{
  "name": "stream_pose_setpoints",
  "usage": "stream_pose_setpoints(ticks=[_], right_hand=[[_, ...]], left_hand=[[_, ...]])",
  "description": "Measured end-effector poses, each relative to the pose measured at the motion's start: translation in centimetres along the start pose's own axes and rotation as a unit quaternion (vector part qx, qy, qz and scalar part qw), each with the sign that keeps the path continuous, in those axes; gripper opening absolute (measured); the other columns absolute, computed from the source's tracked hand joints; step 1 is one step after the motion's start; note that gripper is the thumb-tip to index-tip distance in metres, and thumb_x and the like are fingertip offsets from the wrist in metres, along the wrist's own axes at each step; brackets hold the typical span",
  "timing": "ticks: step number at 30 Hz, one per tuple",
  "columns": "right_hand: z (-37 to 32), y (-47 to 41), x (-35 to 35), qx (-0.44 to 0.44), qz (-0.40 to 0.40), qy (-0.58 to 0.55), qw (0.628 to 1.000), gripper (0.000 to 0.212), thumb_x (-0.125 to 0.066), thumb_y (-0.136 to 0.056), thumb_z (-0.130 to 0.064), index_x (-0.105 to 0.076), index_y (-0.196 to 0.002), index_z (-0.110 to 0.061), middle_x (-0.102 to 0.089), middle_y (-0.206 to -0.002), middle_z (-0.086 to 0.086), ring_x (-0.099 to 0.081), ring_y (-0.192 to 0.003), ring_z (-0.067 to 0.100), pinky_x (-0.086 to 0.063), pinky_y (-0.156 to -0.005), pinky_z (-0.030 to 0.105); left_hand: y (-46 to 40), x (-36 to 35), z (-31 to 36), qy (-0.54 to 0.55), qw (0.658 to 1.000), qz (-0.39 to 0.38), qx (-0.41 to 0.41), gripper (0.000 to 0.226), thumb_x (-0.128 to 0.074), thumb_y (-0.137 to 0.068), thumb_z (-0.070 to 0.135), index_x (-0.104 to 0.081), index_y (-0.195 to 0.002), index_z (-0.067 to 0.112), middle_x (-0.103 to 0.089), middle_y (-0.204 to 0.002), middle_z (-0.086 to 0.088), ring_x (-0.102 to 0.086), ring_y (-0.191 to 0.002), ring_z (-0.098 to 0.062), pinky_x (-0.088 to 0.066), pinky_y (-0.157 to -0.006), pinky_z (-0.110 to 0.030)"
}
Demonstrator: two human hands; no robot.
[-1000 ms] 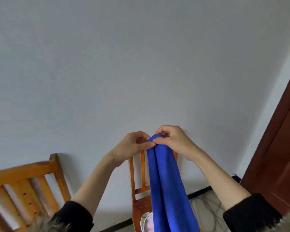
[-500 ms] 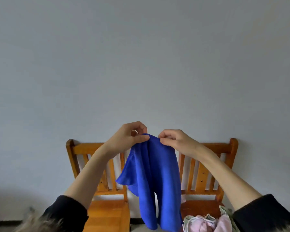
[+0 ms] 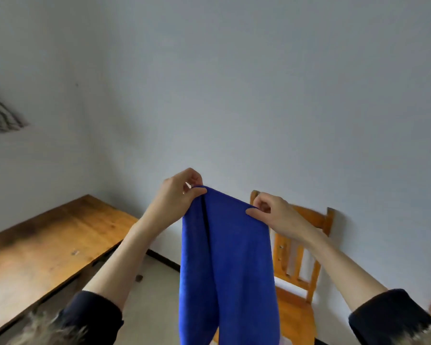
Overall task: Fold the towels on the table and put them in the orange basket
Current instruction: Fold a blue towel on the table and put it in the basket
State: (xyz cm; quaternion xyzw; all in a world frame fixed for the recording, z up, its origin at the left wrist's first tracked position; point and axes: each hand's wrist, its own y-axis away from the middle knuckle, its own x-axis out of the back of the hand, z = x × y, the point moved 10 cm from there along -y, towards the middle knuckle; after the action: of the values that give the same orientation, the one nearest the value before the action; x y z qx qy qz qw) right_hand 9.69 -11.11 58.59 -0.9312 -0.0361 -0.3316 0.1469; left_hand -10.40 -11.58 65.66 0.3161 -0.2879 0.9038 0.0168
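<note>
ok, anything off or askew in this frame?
Nothing damaged or spilled. The blue towel hangs in the air, pinched at its top corners by the left hand and right hand. Its top edge slants down toward the right hand.

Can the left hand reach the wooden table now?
Probably not at once: the left hand pinches the blue towel up in the air, with the right hand. The wooden table lies lower left, nothing between.

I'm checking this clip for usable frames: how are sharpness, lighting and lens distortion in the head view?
Head view: soft, even daylight, no glare; the blue towel and both hands, left hand and right hand, are fairly sharp; the wooden chair shows motion blur; the table and walls bow from wide-angle distortion; bottom corners are smeared.
</note>
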Motion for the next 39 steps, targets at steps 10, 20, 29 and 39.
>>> stream_pose_setpoints(ticks=[10, 20, 29, 39], right_hand=[[-13.7, -10.0, -17.8, 0.115, 0.007, -0.089, 0.989, 0.007, -0.058, -0.088, -0.015, -0.056, -0.082, -0.018, -0.060, -0.079, -0.004, -0.054, -0.072, 0.006, -0.042, -0.060, 0.009], [-21.1, -19.9, -31.6, 0.173, 0.019, 0.040, 0.984, 0.058, -0.053, -0.086, -0.053, -0.027, -0.051, -0.015, -0.031, -0.045, -0.003, -0.029, -0.047, 0.017, -0.020, -0.045, 0.030], [-21.2, -29.5, -44.7, 0.219, -0.166, -0.016, 0.961, 0.011, -0.057, -0.089, -0.011, -0.067, -0.086, -0.011, -0.053, -0.084, 0.000, -0.050, -0.075, 0.012, -0.033, -0.062, 0.007], [-19.2, -38.5, -53.6, 0.162, -0.076, 0.031, 0.983, 0.026, -0.064, -0.084, -0.035, -0.053, -0.070, -0.016, -0.055, -0.072, -0.001, -0.048, -0.067, 0.018, -0.030, -0.057, 0.026]], left_hand=[[9.2, 20.5, -16.5, -0.213, 0.959, 0.102, 0.157, 0.026, -0.065, -0.083, 0.035, -0.044, -0.069, 0.031, -0.053, -0.065, 0.010, -0.048, -0.063, -0.005, -0.036, -0.055, -0.021], [14.0, 34.2, -27.6, -0.271, 0.903, 0.211, 0.259, 0.024, -0.065, -0.084, 0.028, -0.049, -0.069, 0.038, -0.054, -0.076, 0.014, -0.049, -0.072, -0.002, -0.035, -0.064, -0.018], [16.2, 37.8, -40.0, -0.291, 0.856, 0.205, 0.375, 0.014, -0.059, -0.086, 0.010, -0.056, -0.081, 0.022, -0.052, -0.084, 0.005, -0.052, -0.083, -0.020, -0.041, -0.077, -0.032], [18.8, 40.4, -52.3, -0.285, 0.799, 0.246, 0.469, 0.017, -0.061, -0.086, 0.039, -0.056, -0.079, 0.024, -0.056, -0.070, 0.011, -0.055, -0.073, -0.019, -0.045, -0.065, -0.033]])
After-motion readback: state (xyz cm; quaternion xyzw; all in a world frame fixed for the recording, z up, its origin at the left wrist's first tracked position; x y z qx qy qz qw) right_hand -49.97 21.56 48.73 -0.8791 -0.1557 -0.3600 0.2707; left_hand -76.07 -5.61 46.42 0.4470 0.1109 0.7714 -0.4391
